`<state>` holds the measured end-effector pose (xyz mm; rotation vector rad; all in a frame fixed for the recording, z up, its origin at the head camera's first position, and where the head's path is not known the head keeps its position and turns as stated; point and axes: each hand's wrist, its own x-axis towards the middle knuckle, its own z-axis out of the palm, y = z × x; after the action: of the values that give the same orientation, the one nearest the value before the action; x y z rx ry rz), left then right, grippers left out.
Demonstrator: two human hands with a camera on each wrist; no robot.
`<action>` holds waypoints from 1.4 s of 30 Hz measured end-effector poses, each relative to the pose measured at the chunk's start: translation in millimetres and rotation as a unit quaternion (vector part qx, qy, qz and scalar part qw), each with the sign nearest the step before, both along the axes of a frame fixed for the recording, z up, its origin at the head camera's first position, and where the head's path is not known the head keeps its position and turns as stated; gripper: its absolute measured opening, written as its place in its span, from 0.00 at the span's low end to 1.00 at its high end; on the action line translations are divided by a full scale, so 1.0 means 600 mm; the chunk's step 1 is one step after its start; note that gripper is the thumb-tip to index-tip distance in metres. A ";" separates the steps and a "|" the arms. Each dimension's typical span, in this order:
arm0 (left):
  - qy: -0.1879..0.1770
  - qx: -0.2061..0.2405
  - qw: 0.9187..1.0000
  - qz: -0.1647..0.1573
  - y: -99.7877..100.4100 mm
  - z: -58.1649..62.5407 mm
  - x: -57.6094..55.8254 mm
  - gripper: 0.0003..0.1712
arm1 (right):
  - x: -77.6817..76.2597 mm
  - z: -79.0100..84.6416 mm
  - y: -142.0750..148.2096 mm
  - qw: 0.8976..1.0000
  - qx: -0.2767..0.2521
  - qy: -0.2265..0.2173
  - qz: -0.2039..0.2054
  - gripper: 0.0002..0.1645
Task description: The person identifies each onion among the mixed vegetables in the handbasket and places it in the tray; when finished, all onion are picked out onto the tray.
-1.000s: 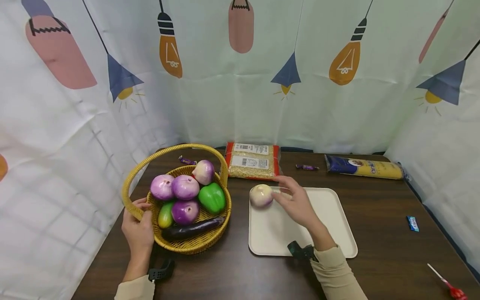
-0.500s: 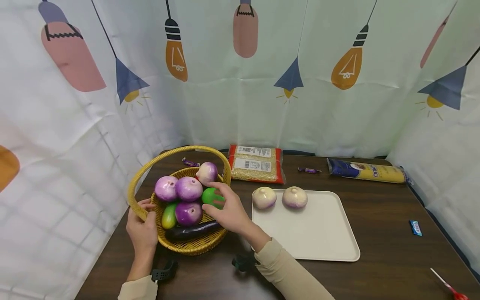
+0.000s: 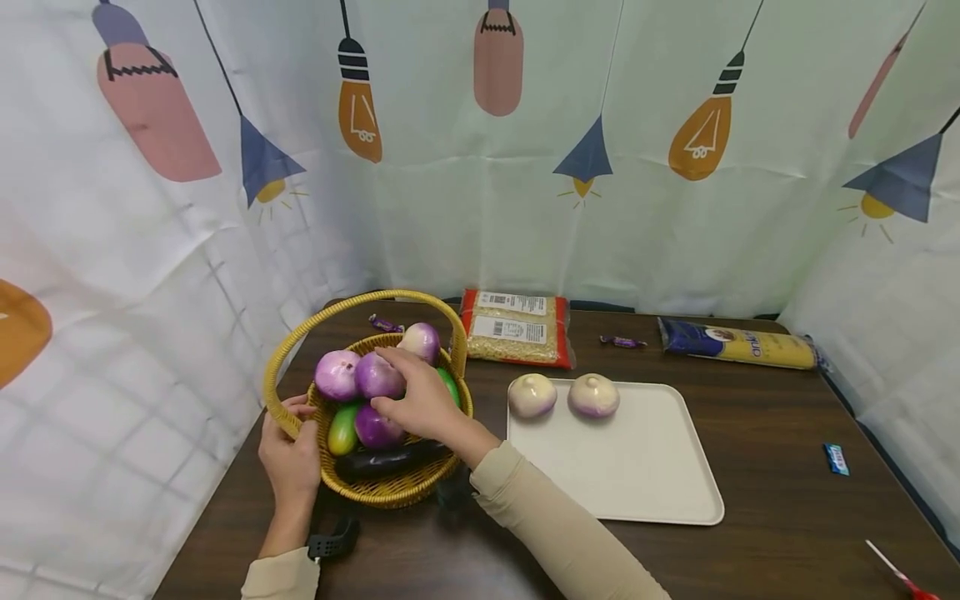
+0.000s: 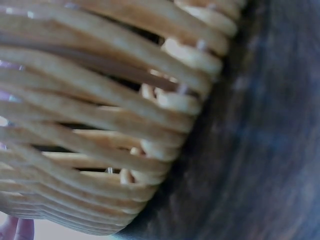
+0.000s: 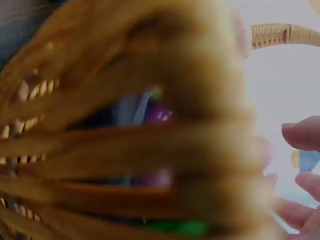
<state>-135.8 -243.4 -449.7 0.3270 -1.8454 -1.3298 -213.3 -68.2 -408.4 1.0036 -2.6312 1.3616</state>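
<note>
A yellow wicker basket (image 3: 390, 498) with a tall arched handle stands at the left, filled with vegetables. My left hand (image 3: 291, 454) grips its left rim by the handle's foot; in the left wrist view the basket's woven side (image 4: 100, 115) fills most of the picture. Over the basket, my right hand (image 3: 423, 398) reaches in with fingers apart, close above a purple onion (image 3: 378, 377); in the right wrist view nothing shows between its fingers. Around it lie more purple onions (image 3: 337, 375), a dark eggplant (image 3: 390, 460), a yellow-green vegetable (image 3: 343, 431) and a partly hidden green pepper (image 3: 450, 385).
A white tray (image 3: 622, 467) right of the basket bears two whitish onions (image 3: 594, 396) along its back edge. Behind are a red-edged grain bag (image 3: 517, 327), a pasta packet (image 3: 738, 343) and wrapped candies (image 3: 622, 342). A lollipop (image 3: 896, 571) lies front right.
My right hand has left the tray, where a second onion now sits, and moved left over the basket, deeper toward the onions. My left hand keeps its hold on the rim.
</note>
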 end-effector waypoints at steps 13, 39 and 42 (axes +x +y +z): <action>0.003 0.001 1.000 -0.006 0.004 0.010 0.004 0.07 | -0.001 -0.013 -0.014 0.998 0.049 -0.029 -0.019 0.47; 0.005 0.001 1.000 -0.010 0.004 0.005 -0.001 0.09 | 0.050 -0.022 0.066 0.995 -0.092 -0.036 0.011 0.46; 0.005 0.001 1.000 -0.007 0.001 0.001 -0.003 0.09 | 0.061 -0.020 0.106 0.993 -0.113 -0.035 0.012 0.45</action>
<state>-137.7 -242.5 -449.2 0.3078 -1.8415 -1.3401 -176.7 -4.5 -420.6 0.9766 -2.4445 1.6837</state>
